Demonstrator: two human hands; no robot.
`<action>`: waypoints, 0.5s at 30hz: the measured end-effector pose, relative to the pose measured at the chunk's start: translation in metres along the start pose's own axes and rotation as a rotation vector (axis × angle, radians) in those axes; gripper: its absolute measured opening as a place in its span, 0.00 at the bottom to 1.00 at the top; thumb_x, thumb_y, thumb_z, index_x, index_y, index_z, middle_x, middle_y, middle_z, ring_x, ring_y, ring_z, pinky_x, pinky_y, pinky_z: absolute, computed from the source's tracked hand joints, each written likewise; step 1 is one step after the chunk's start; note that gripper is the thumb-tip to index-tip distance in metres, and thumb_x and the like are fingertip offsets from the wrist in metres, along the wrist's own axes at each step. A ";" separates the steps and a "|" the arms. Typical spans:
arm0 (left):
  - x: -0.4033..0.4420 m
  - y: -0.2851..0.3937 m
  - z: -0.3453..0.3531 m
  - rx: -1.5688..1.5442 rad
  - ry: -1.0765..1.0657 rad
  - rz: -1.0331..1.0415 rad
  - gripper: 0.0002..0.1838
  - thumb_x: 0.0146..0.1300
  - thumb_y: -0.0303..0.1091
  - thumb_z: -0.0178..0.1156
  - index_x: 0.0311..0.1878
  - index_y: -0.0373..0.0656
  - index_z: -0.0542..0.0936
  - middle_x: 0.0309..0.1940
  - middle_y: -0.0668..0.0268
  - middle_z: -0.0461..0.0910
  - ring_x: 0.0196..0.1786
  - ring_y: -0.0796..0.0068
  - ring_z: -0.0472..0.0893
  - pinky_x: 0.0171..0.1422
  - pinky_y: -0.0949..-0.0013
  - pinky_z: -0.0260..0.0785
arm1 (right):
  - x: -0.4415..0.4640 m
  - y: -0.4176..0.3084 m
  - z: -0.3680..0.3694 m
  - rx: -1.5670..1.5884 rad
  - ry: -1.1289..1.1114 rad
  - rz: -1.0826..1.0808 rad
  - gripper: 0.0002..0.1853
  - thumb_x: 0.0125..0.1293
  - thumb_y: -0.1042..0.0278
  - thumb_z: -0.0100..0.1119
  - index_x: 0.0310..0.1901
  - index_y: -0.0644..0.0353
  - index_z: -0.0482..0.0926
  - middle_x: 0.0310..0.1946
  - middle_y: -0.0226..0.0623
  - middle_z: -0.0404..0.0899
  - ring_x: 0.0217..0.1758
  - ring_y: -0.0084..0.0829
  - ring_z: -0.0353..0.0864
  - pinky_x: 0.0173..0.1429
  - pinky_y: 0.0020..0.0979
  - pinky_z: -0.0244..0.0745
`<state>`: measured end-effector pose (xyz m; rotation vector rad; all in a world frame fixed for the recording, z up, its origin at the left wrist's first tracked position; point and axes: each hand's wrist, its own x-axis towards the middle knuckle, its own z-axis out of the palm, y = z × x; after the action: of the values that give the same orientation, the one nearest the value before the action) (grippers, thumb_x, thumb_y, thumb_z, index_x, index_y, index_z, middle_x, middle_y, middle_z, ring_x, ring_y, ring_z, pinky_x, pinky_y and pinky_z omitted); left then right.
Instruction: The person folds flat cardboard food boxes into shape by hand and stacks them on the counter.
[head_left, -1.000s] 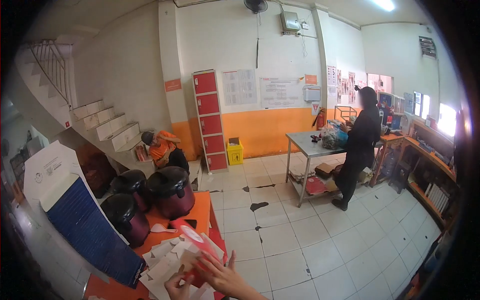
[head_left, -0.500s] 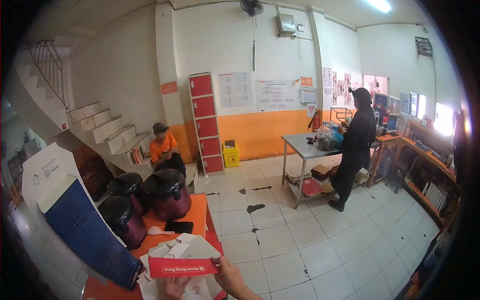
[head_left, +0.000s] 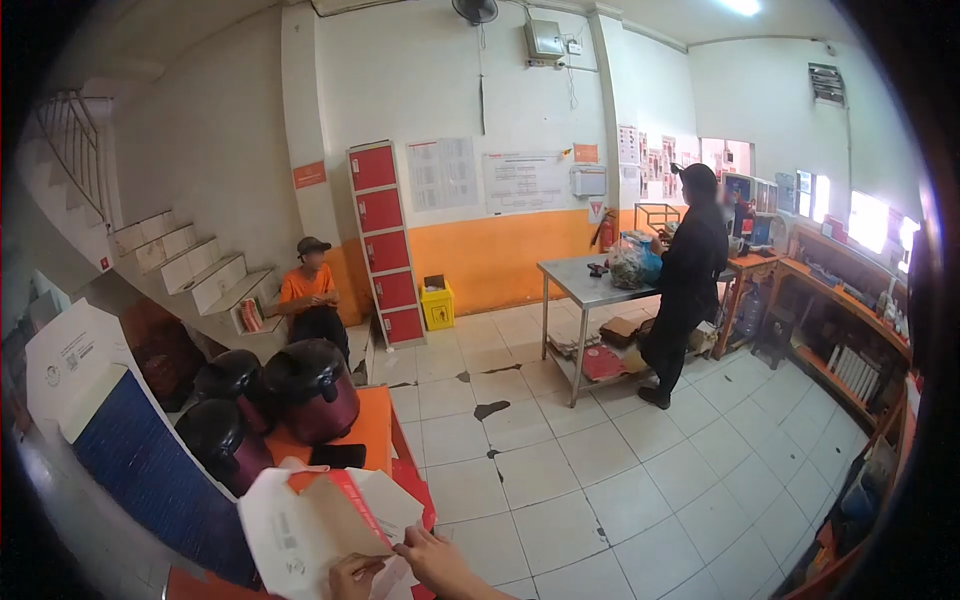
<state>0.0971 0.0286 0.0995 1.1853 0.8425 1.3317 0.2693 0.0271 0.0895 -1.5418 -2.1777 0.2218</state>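
At the bottom centre, my left hand [head_left: 354, 577] grips the lower edge of a partly folded white and red carton [head_left: 290, 535], its plain brown inside facing up. Close beside it, my right hand [head_left: 435, 562] has its fingers closed on the carton's right side, by the red strip. The carton hangs over the orange table [head_left: 375, 425] and covers much of what lies there. Behind it are a dark phone [head_left: 338, 456] and several dark red cookers with black lids [head_left: 311, 392].
A tall white and blue carton [head_left: 145, 460] stands at the left. A person in orange [head_left: 312, 290] sits by the stairs. Another person in black [head_left: 690, 270] stands at a metal table [head_left: 590, 285] holding a filled plastic bag [head_left: 630, 262]. Red lockers [head_left: 383, 240] stand against the wall.
The red piece has turned from broadside to edge-on, and an opened white carton is now up between my hands. The view has swung right. The seated person has straightened up since the first frame.
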 end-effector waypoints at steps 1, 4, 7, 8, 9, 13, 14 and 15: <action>0.000 -0.003 -0.003 0.000 0.035 0.014 0.10 0.69 0.32 0.54 0.41 0.37 0.81 0.39 0.66 0.79 0.40 0.72 0.78 0.40 0.69 0.72 | -0.002 -0.011 -0.013 -0.008 0.139 -0.056 0.17 0.63 0.71 0.51 0.53 0.56 0.76 0.48 0.47 0.75 0.48 0.46 0.78 0.46 0.41 0.75; 0.000 -0.017 -0.007 0.022 0.126 0.075 0.09 0.69 0.32 0.53 0.41 0.37 0.81 0.39 0.67 0.79 0.40 0.72 0.77 0.41 0.69 0.72 | 0.005 -0.024 -0.007 0.116 0.403 -0.141 0.19 0.62 0.76 0.51 0.56 0.58 0.76 0.46 0.48 0.74 0.42 0.47 0.78 0.43 0.40 0.75; -0.001 -0.033 -0.006 0.056 0.176 0.127 0.09 0.69 0.31 0.53 0.41 0.37 0.80 0.38 0.67 0.78 0.40 0.73 0.77 0.41 0.69 0.71 | 0.011 -0.040 0.004 0.371 0.530 -0.150 0.26 0.60 0.80 0.54 0.62 0.56 0.72 0.46 0.48 0.74 0.41 0.49 0.77 0.44 0.39 0.75; -0.001 -0.039 -0.005 0.065 0.186 0.138 0.09 0.69 0.31 0.53 0.41 0.37 0.80 0.38 0.68 0.78 0.40 0.73 0.77 0.41 0.69 0.71 | 0.011 -0.044 0.004 0.462 0.565 -0.150 0.28 0.59 0.81 0.55 0.63 0.55 0.70 0.46 0.48 0.74 0.41 0.49 0.77 0.44 0.39 0.75; -0.001 -0.044 -0.003 0.073 0.194 0.151 0.09 0.69 0.31 0.53 0.41 0.37 0.80 0.38 0.68 0.78 0.40 0.73 0.77 0.41 0.68 0.71 | 0.008 -0.051 0.000 0.430 0.559 -0.087 0.27 0.62 0.80 0.54 0.64 0.56 0.68 0.46 0.49 0.75 0.44 0.48 0.79 0.44 0.37 0.76; -0.002 -0.057 -0.002 0.081 0.221 0.171 0.09 0.69 0.30 0.53 0.41 0.37 0.80 0.38 0.69 0.78 0.40 0.73 0.76 0.42 0.68 0.70 | 0.010 -0.040 -0.013 0.739 0.583 -0.102 0.25 0.63 0.78 0.56 0.63 0.59 0.69 0.48 0.48 0.78 0.48 0.45 0.81 0.43 0.36 0.78; -0.002 -0.060 -0.003 0.081 0.228 0.175 0.09 0.69 0.30 0.53 0.41 0.37 0.80 0.38 0.69 0.78 0.40 0.73 0.76 0.42 0.68 0.70 | 0.009 -0.037 -0.019 0.857 0.546 -0.087 0.24 0.63 0.78 0.57 0.62 0.59 0.69 0.48 0.47 0.78 0.48 0.44 0.81 0.44 0.36 0.78; -0.001 -0.061 -0.004 0.080 0.231 0.178 0.09 0.69 0.30 0.53 0.41 0.37 0.80 0.38 0.69 0.77 0.40 0.74 0.76 0.42 0.68 0.70 | 0.009 -0.034 -0.025 0.975 0.508 -0.072 0.24 0.63 0.77 0.57 0.62 0.60 0.69 0.48 0.47 0.79 0.49 0.44 0.81 0.45 0.36 0.78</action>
<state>0.1087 0.0363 0.0402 1.2056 0.9800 1.6163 0.2493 0.0202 0.1276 -0.8257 -1.3656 0.6636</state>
